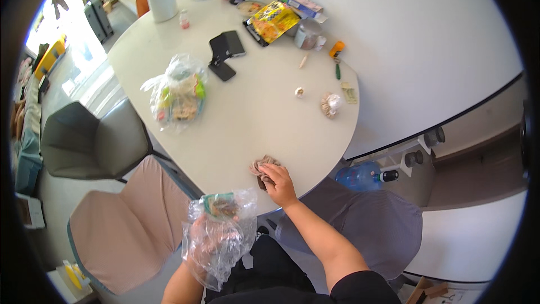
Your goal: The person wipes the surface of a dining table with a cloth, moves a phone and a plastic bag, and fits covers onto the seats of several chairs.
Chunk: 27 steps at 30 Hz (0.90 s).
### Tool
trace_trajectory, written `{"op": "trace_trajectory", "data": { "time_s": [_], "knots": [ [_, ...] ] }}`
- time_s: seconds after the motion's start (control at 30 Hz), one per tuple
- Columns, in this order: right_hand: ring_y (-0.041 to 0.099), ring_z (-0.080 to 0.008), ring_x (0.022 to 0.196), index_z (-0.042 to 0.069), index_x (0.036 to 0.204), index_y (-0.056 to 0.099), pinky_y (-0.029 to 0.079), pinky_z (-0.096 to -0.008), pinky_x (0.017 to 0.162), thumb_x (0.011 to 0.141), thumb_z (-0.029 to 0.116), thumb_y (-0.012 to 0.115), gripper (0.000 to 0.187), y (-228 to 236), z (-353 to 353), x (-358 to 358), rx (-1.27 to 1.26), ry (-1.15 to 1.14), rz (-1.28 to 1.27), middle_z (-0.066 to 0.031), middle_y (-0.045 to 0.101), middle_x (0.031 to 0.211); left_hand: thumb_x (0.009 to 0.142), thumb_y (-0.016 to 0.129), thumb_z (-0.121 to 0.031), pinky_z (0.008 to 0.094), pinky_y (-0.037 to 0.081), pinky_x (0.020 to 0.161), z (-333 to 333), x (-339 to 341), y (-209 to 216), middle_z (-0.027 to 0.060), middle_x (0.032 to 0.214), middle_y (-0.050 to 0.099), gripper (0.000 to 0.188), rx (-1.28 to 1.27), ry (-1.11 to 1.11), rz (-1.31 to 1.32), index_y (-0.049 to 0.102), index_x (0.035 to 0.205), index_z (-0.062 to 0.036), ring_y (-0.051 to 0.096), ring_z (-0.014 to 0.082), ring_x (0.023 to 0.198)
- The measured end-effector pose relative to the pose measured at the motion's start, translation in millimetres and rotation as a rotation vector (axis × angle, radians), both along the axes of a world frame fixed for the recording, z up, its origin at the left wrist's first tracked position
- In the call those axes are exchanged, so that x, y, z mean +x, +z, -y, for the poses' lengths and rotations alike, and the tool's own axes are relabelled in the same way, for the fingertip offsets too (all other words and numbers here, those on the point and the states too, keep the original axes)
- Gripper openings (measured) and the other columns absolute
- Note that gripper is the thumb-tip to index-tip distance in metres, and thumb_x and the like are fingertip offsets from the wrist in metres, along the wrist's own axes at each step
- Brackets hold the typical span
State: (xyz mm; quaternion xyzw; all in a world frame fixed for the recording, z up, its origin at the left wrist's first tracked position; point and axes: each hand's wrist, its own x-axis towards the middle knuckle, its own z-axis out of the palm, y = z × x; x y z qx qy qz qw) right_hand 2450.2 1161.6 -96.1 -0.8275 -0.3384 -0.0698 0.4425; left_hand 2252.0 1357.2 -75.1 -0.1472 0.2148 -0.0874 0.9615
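Gripping bunched brown cloth [257, 164] on the counter [253, 118], beside its near edge, with clenched fingers [270, 170] of right hand [280, 186]; supporting clear plastic bag [232, 247] at the counter's near edge with left hand [204, 240], but cannot tell closure there through crinkled plastic. Could drop cloth off the counter's near edge by pulling too far, or lose bag there through uneven hold on slack plastic.

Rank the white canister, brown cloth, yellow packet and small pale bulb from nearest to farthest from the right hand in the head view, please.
1. Brown cloth: touched by the right hand, near the table's front edge.
2. Small pale bulb: ahead, on the table's right part.
3. Yellow packet: farther ahead, toward the back.
4. White canister: far back, at the left.
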Motion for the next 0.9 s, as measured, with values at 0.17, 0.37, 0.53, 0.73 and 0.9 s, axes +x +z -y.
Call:
{"op": "trace_trajectory", "data": {
  "time_s": [0.17,0.37,0.53,0.73,0.9],
  "knots": [
    [0.055,-0.0209,0.11,0.003,0.116,0.061,0.044,-0.0305,0.093,0.09,0.01,0.06,0.027,26.2,29.4,43.8,0.431,-0.279,-0.437,-0.0121,0.06,0.115,0.093,0.048,-0.036,0.0582,0.049,0.089,-13.3,95.8,19.0,0.03,0.125,0.048,0.059,0.083,-0.139,0.041,0.034,0.137,0.002,0.057,0.0444,0.103],
    [0.047,-0.0021,0.056,0.006,0.128,0.053,0.036,-0.0178,0.045,0.09,0.012,0.061,0.039,101.0,65.8,185.3,0.598,-0.343,-0.659,0.0002,0.062,0.087,0.092,0.051,-0.041,0.0558,0.05,0.086,17.1,208.1,12.7,0.0252,0.127,0.047,0.063,0.184,-0.132,0.123,0.035,0.137,0.0004,0.053,0.0409,0.109],
    [0.059,-0.0153,0.099,0.001,0.124,0.056,0.046,-0.0283,0.088,0.089,0.019,0.063,0.04,75.4,93.5,384.3,0.437,-0.431,-0.444,-0.0109,0.063,0.112,0.092,0.049,-0.038,0.058,0.049,0.088,49.7,288.9,10.2,0.0241,0.136,0.041,0.06,0.202,-0.148,0.144,0.036,0.138,-0.0019,0.049,0.0422,0.117],
    [0.054,-0.0316,0.11,0.008,0.12,0.06,0.045,-0.0401,0.093,0.077,0.021,0.067,0.045,15.7,91.8,529.6,-0.22,-0.383,-0.165,-0.0142,0.057,0.122,0.095,0.044,-0.033,0.0609,0.048,0.088,79.2,334.0,-13.3,0.0232,0.136,0.041,0.053,0.338,-0.258,0.026,0.038,0.137,-0.0012,0.048,0.043,0.118],
    [0.047,-0.0388,0.106,0.015,0.104,0.062,0.044,-0.0441,0.091,0.07,0.016,0.066,0.034,-28.5,63.8,521.5,-0.501,-0.376,-0.137,-0.013,0.05,0.121,0.096,0.04,-0.031,0.0591,0.048,0.089,89.7,361.8,4.3,0.0212,0.134,0.046,0.05,0.373,-0.296,0.053,0.04,0.136,-0.0009,0.049,0.0409,0.12]
  ]
}}
